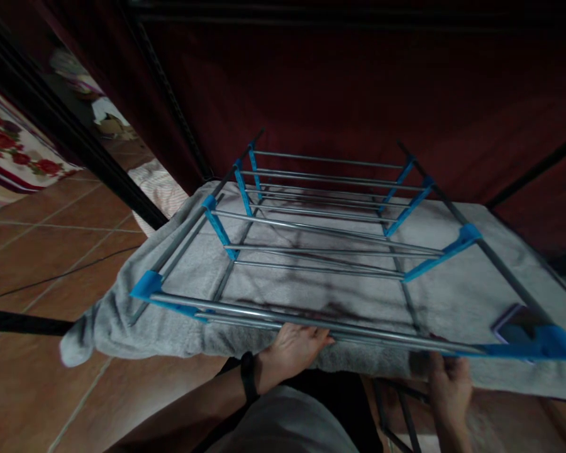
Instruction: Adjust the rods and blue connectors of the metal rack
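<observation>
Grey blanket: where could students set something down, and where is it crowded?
The grey blanket looks bare right of the rack, and between its nearest slanting blue bar on the right and the purple-edged object. Crowded: the near edge, with rods, left hand and right hand.

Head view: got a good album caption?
Left hand and right hand at the near rail of a metal rack on grey cloth.

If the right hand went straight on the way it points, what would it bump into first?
Probably the front metal bar of the rack. The right hand's fingers look right up at it, maybe touching; depth is hard to tell.
</observation>
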The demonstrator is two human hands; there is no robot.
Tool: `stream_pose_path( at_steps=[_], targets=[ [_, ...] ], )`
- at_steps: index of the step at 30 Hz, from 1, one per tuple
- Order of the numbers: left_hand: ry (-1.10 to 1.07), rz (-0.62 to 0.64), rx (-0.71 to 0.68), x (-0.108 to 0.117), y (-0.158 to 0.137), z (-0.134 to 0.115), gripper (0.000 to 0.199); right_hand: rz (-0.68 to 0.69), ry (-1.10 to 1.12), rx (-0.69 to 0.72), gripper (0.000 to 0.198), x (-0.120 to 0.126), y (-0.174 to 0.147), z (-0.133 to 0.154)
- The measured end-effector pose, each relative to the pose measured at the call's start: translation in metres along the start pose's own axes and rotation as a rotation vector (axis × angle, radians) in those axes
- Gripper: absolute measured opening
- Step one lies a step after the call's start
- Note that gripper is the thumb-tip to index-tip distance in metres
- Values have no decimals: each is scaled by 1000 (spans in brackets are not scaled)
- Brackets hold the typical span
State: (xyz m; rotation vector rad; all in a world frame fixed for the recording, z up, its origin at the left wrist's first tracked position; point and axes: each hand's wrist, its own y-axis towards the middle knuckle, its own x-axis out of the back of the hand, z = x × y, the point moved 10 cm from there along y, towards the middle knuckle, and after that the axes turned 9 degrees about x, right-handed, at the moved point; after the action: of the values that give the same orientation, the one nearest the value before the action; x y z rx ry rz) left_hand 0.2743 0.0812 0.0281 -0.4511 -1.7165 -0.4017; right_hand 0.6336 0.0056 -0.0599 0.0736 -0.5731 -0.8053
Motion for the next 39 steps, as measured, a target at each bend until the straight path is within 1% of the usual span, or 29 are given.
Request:
stream_pose_path(
  at_steps=[2,4,5,6,7,8,9,10,12,15,18,22,27,32,39],
  targets=[
    [39,-165,-83,14,-13,-9,27,-7,50,0,52,-3,-3,8],
    [71,-339,-212,29,-30,-22,32,-8,127,-5,50,-7,-6,18],
    [79,-397,-332,35,-39,-32,34,-19,157,-10,48,-9,-7,22],
    [73,-419,-472,38,-46,-43,36,-30,197,-8,47,-11,-6,26],
    [46,-475,-571,46,-51,-50,36,-48,231,0,46,-13,-4,30],
    [8,-541,-625,58,-51,-55,37,-74,245,12,46,-12,-2,33],
    [-37,-595,-642,70,-48,-59,39,-109,248,23,46,-10,0,35],
    [-58,-621,-620,81,-39,-64,40,-138,251,34,47,-7,1,36],
    [-3,-606,-523,94,-15,-76,42,-182,260,55,51,-1,3,39],
    [190,-521,-410,96,15,-94,47,-189,314,77,55,6,7,43],
    [247,-454,-373,92,28,-100,53,-184,370,104,53,13,14,50],
    [241,-447,-367,91,29,-100,55,-164,375,144,46,18,22,61],
    [230,-474,-379,103,23,-102,57,-134,352,141,35,17,25,63],
    [203,-487,-376,113,23,-103,54,-166,365,152,35,21,28,71],
    [205,-523,-323,117,27,-98,50,-200,362,194,39,34,37,92]
  ],
)
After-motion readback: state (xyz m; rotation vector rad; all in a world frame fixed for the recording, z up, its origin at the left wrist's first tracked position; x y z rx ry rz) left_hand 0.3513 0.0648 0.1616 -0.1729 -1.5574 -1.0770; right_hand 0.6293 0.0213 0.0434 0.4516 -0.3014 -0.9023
